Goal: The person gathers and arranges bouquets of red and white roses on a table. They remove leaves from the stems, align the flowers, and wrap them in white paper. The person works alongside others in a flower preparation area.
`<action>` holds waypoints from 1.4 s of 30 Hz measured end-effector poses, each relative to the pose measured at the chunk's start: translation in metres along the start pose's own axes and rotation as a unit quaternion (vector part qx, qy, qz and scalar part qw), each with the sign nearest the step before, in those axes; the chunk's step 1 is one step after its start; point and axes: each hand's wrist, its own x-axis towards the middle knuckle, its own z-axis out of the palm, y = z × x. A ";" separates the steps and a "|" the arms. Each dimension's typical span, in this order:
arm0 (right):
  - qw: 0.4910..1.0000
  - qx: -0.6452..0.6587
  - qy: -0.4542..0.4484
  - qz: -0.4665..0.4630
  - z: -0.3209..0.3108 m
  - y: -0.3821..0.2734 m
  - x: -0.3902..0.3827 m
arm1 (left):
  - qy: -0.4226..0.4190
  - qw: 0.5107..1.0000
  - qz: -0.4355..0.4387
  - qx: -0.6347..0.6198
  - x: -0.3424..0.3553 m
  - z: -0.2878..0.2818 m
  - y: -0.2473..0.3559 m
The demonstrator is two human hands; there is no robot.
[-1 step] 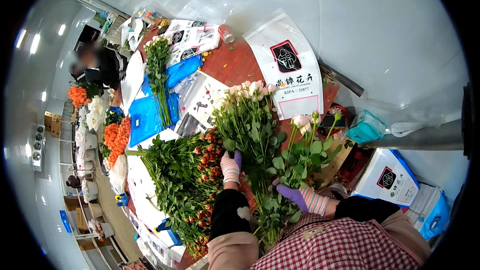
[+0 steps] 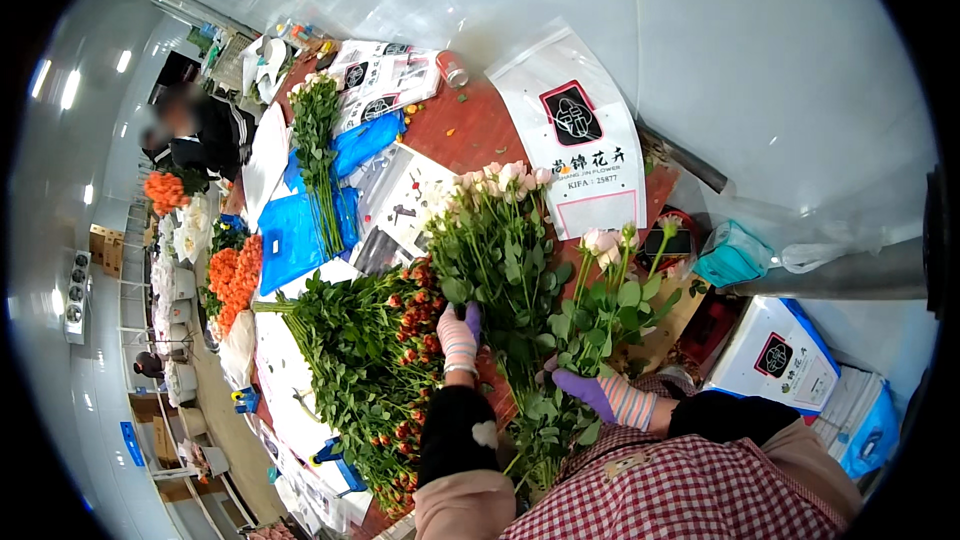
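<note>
My left hand (image 2: 459, 336), in a striped glove with purple fingertips, reaches to the edge of a large bunch of pale pink roses (image 2: 505, 230). Its fingers are drawn together among the leaves; what they grip is hidden. In a matching glove, my right hand (image 2: 590, 393) is closed round the leafy stems of a few light pink roses (image 2: 604, 245), blooms pointing away from me. Left of my left hand lies a big pile of red-orange roses (image 2: 415, 320), heads toward my arm and stems to the left.
On the red table (image 2: 470, 130) are a white printed sleeve (image 2: 590, 140), blue plastic (image 2: 290, 240), another rose bunch (image 2: 318, 140) and a can (image 2: 452, 68). A phone (image 2: 668, 242) lies right. Boxed sleeves (image 2: 775, 355) stand lower right. A person (image 2: 205, 135) is at the far left near orange flowers (image 2: 234, 275).
My left hand has shifted very slightly left. An orange bunch by the far person has moved a little to the right. My right hand keeps its place on the pink roses.
</note>
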 end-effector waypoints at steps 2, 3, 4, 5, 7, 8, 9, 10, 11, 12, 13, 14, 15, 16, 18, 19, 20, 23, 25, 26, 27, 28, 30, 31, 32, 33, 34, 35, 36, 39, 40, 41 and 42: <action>0.997 0.070 -0.034 0.021 -0.014 0.024 0.013 | 0.047 0.982 0.039 -0.180 -0.008 -0.013 0.022; 0.996 0.079 -0.032 0.014 -0.018 0.026 0.015 | 0.068 0.953 0.037 -0.293 -0.022 -0.028 0.057; 0.996 0.085 -0.034 0.009 -0.020 0.029 0.016 | 0.073 0.950 -0.021 -0.304 -0.032 -0.044 0.077; 0.998 0.060 -0.025 -0.007 -0.016 0.022 0.014 | 0.105 0.936 -0.018 -0.337 -0.041 -0.054 0.090; 0.999 0.042 -0.007 0.003 -0.007 0.021 0.011 | 0.086 0.943 -0.029 -0.319 -0.043 -0.075 0.082; 0.998 0.049 0.002 0.029 -0.003 0.024 0.011 | 0.086 0.956 -0.032 -0.277 -0.042 -0.081 0.077; 0.997 0.055 0.009 0.055 0.000 0.027 0.012 | 0.086 0.956 -0.076 -0.270 -0.040 -0.088 0.070; 0.997 0.057 -0.055 0.010 -0.004 0.031 0.015 | 0.098 0.948 -0.106 -0.282 -0.039 -0.090 0.074; 0.993 0.045 -0.101 -0.029 -0.013 0.046 0.025 | 0.109 0.940 -0.135 -0.294 -0.038 -0.091 0.078; 0.987 0.036 -0.142 -0.068 -0.024 0.068 0.034 | 0.103 0.936 -0.132 -0.308 -0.035 -0.092 0.076; 0.985 0.026 -0.153 -0.070 -0.024 0.068 0.032 | 0.103 0.931 -0.133 -0.324 -0.033 -0.093 0.069; 0.984 0.018 -0.162 -0.071 -0.024 0.069 0.028 | 0.102 0.925 -0.134 -0.340 -0.033 -0.094 0.065; 0.990 0.013 -0.134 -0.041 -0.015 0.050 0.019 | 0.108 0.944 -0.070 -0.304 -0.038 -0.095 0.075; 0.994 0.010 -0.106 -0.012 -0.006 0.030 0.009 | 0.111 0.958 -0.006 -0.265 -0.048 -0.097 0.094; 0.997 0.010 -0.077 -0.001 -0.005 0.025 0.003 | 0.056 0.965 0.077 -0.246 -0.053 -0.100 0.105; 0.997 0.014 -0.074 0.000 -0.004 0.024 0.003 | -0.017 0.979 0.038 -0.201 -0.045 -0.113 0.101; 0.997 0.016 -0.081 0.001 -0.002 0.026 -0.001 | 0.002 0.977 0.032 -0.212 -0.055 -0.123 0.098; 0.997 0.013 -0.077 -0.001 -0.001 0.028 -0.001 | 0.056 0.970 0.083 -0.222 -0.075 -0.142 0.127; 0.997 0.010 -0.077 0.000 -0.001 0.027 0.002 | 0.039 0.967 0.019 -0.251 -0.089 -0.153 0.148; 0.997 0.006 -0.079 0.002 0.000 0.027 0.002 | 0.049 0.981 0.062 -0.177 -0.095 -0.156 0.147; 0.997 0.003 -0.081 0.004 0.002 0.026 0.004 | 0.058 0.983 0.091 -0.149 -0.103 -0.158 0.155; 0.996 -0.008 -0.085 0.008 0.004 0.026 0.005 | 0.073 0.979 0.069 -0.176 -0.112 -0.162 0.155; 0.996 -0.024 -0.089 0.020 0.012 0.028 0.010 | 0.110 0.963 0.040 -0.243 -0.132 -0.168 0.160; 0.995 -0.032 -0.090 0.026 0.014 0.030 0.012 | 0.095 0.960 0.031 -0.263 -0.139 -0.172 0.168; 0.996 0.005 -0.081 0.025 0.016 0.033 0.016 | 0.105 0.956 0.025 -0.272 -0.146 -0.174 0.183; 0.996 0.041 -0.073 0.024 0.019 0.037 0.018 | 0.115 0.953 0.017 -0.280 -0.153 -0.175 0.195; 0.995 -0.008 -0.087 0.041 0.018 0.038 0.022 | 0.121 0.951 0.015 -0.284 -0.157 -0.178 0.199; 0.991 -0.057 -0.103 0.057 0.019 0.040 0.026 | 0.144 0.951 0.014 -0.273 -0.161 -0.181 0.200; 0.992 -0.029 -0.115 0.041 0.014 0.053 0.036 | 0.154 0.950 0.021 -0.272 -0.166 -0.182 0.211; 0.864 0.471 -0.118 0.130 -0.011 0.148 0.114 | 0.144 0.949 0.062 -0.273 -0.175 -0.177 0.241; 0.881 0.430 -0.170 0.103 0.007 0.116 0.078 | 0.149 0.942 0.051 -0.295 -0.182 -0.176 0.231; 0.740 0.628 -0.109 0.217 0.024 0.098 0.070 | 0.152 0.935 0.043 -0.317 -0.188 -0.173 0.226; 0.543 0.782 -0.043 0.303 0.036 0.079 0.065 | 0.146 0.937 0.045 -0.315 -0.194 -0.165 0.233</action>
